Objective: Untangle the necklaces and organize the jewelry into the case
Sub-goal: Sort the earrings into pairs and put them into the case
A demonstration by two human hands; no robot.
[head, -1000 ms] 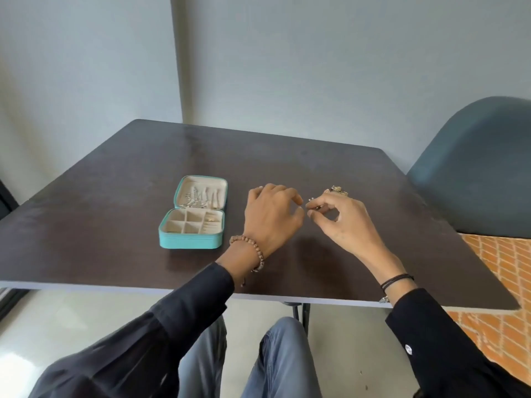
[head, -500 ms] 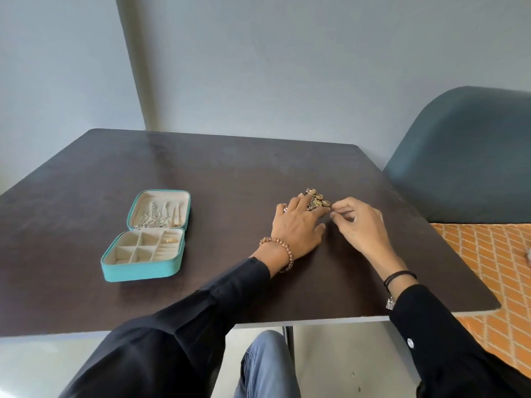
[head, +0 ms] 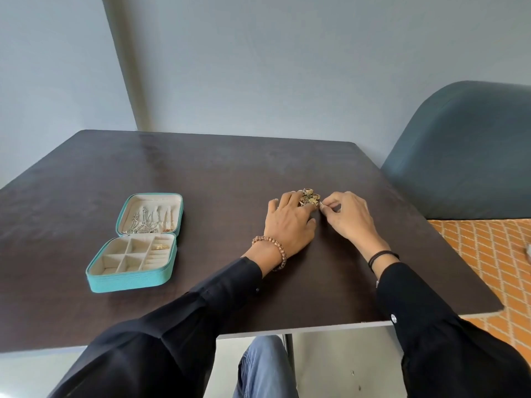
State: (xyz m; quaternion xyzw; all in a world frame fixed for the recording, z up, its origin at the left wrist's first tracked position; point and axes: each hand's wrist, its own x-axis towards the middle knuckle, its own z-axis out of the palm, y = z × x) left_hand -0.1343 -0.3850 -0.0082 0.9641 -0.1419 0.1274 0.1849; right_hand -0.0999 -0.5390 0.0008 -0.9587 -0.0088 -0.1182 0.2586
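A small heap of gold jewelry [head: 310, 197] lies on the dark table [head: 218, 179], right of the middle. My left hand [head: 287, 222] lies flat beside it, fingertips touching the heap's left side. My right hand [head: 344, 215] pinches a small piece at the heap's right edge between thumb and forefinger. A teal jewelry case [head: 129, 278] stands open at the left. Silver chains [head: 143, 224] hang in its lid, and one gold piece [head: 162, 246] sits in a tray compartment.
A blue-grey chair [head: 465, 150] stands at the table's right side. The table's near edge runs just above my knees. Orange brick-pattern floor [head: 488, 254] shows to the right. Grey walls meet in a corner behind the table.
My view has swung right, so the case now sits further left. Both hands have lowered from above the table onto the jewelry heap, the left one flattening out.
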